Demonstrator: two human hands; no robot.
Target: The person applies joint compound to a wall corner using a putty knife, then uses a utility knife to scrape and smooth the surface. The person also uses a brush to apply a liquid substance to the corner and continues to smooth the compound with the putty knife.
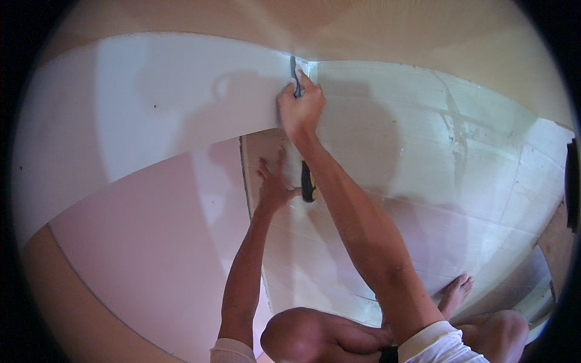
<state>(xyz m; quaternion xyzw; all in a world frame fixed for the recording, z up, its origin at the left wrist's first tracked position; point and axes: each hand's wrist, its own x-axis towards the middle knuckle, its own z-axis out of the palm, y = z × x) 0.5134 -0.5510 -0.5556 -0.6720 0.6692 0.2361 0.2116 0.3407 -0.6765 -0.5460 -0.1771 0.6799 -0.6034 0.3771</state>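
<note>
Fingers of my left hand (276, 186) were spread and blurred near the left edge of the pale panel (436, 169); I couldn't tell whether they touched it. Farther right and higher, my right hand (301, 109) pinched a slim dark tool (297, 91), its tip up by the panel's top left corner, where the white board (151, 91) met it. Just beside my left thumb lay a black-and-yellow handle (308, 186), partly hidden by my right forearm. Rightmost, my bare foot (457, 293) showed near the panel's lower right.
</note>
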